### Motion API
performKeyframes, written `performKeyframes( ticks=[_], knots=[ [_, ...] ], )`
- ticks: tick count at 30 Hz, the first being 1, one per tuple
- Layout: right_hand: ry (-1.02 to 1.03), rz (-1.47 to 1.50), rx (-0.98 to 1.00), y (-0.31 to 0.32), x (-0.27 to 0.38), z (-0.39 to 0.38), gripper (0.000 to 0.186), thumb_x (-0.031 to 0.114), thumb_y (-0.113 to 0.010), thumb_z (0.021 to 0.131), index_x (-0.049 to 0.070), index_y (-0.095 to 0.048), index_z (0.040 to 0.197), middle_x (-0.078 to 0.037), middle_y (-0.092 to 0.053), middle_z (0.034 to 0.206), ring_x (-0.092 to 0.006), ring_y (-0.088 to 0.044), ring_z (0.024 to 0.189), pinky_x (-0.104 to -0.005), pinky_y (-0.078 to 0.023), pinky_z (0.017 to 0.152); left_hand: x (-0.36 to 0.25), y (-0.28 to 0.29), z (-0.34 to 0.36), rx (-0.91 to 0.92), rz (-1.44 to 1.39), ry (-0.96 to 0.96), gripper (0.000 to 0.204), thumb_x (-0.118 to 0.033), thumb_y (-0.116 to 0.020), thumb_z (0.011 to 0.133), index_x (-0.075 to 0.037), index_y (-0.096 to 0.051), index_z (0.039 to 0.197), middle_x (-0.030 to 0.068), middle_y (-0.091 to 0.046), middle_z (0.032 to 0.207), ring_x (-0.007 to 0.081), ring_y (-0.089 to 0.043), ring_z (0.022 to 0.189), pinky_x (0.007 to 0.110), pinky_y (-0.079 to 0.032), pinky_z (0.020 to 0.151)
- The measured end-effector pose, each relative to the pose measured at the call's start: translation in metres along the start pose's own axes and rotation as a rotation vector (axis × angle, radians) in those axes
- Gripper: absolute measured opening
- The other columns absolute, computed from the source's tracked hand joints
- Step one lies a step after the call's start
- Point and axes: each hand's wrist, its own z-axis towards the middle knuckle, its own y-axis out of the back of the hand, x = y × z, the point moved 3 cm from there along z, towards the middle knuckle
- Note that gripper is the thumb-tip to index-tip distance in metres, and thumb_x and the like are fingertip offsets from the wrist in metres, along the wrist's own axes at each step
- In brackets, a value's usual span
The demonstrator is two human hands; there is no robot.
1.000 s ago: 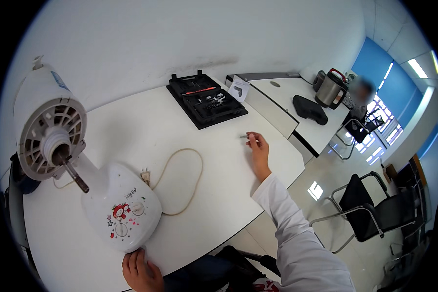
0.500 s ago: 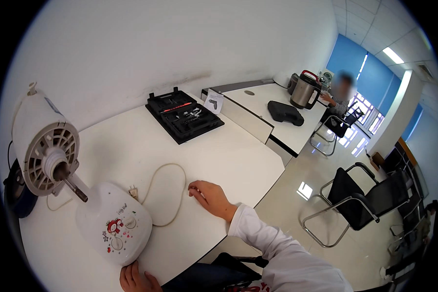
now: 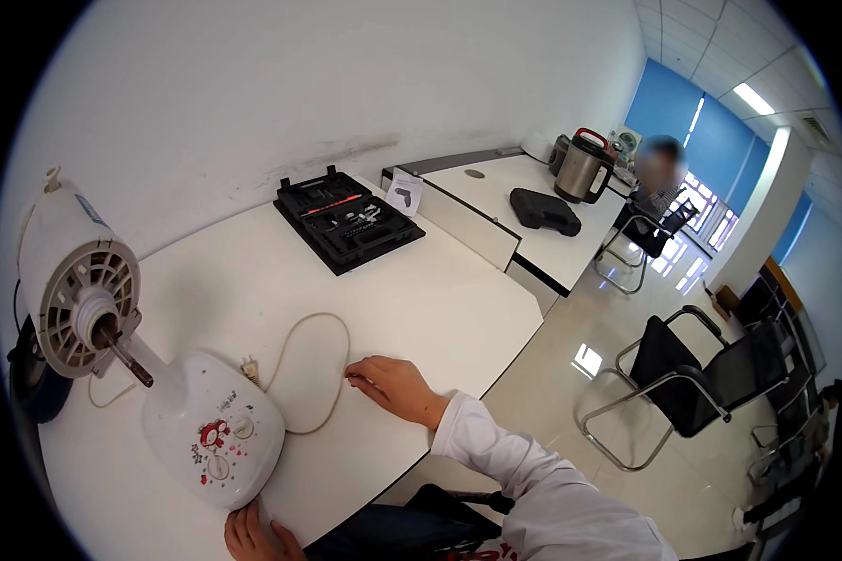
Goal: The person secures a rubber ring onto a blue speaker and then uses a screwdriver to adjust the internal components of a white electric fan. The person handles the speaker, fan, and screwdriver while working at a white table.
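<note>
A white desk fan without its blades and cage has its motor housing at the left, a metal shaft jutting from it. Its rounded base carries printed red figures and two dials. My left hand rests at the desk's near edge against the base, fingers extended and thumb apart. My right hand lies low over the desk, fingers bent and pressed together beside the fan's looped cord. Something small and dark shows at its fingertips, too small to name. The plug lies by the base.
An open black tool case lies against the wall, a leaflet standing at its corner. On the adjoining desk are a closed black case and a steel jug. Black chairs stand right; a person sits far back.
My right hand has turned from a loose curl to a flatter pose, its fingertips now beside the cord and a small dark thing showing there. My left hand stays by the base.
</note>
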Motion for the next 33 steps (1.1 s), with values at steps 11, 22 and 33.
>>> performKeyframes(
  ticks=[11, 22, 33],
  knots=[
    [-0.023, 0.004, 0.011, 0.0028, 0.0029, 0.0008, 0.011, 0.013, -0.059, 0.089, 0.009, -0.061, 0.099, -0.003, -0.06, 0.098, -0.0227, -0.063, 0.075, -0.0323, -0.052, 0.064, 0.0021, -0.0024, -0.0022, 0.026, -0.017, -0.007, 0.033, -0.008, -0.06, 0.077, -0.003, -0.062, 0.11, 0.0157, -0.061, 0.104, 0.0359, -0.055, 0.099, 0.046, -0.043, 0.088],
    [-0.027, 0.002, 0.045, 0.0018, 0.0035, 0.0007, 0.012, 0.014, -0.058, 0.09, 0.009, -0.062, 0.1, -0.002, -0.059, 0.099, -0.022, -0.062, 0.076, -0.0325, -0.051, 0.064, -0.0017, 0.0012, 0.0006, 0.024, -0.045, -0.035, 0.03, -0.005, -0.06, 0.077, -0.004, -0.062, 0.107, 0.0147, -0.061, 0.105, 0.0358, -0.055, 0.099, 0.046, -0.044, 0.086],
    [-0.001, -0.02, 0.08, 0.0, 0.0034, 0.0005, 0.012, 0.014, -0.057, 0.09, 0.008, -0.062, 0.1, -0.002, -0.059, 0.096, -0.0218, -0.062, 0.076, -0.0325, -0.051, 0.065, -0.0016, 0.0006, 0.0, 0.021, -0.052, -0.028, 0.029, -0.005, -0.059, 0.076, -0.004, -0.063, 0.105, 0.0136, -0.062, 0.105, 0.0351, -0.055, 0.1, 0.045, -0.044, 0.088]
  ],
)
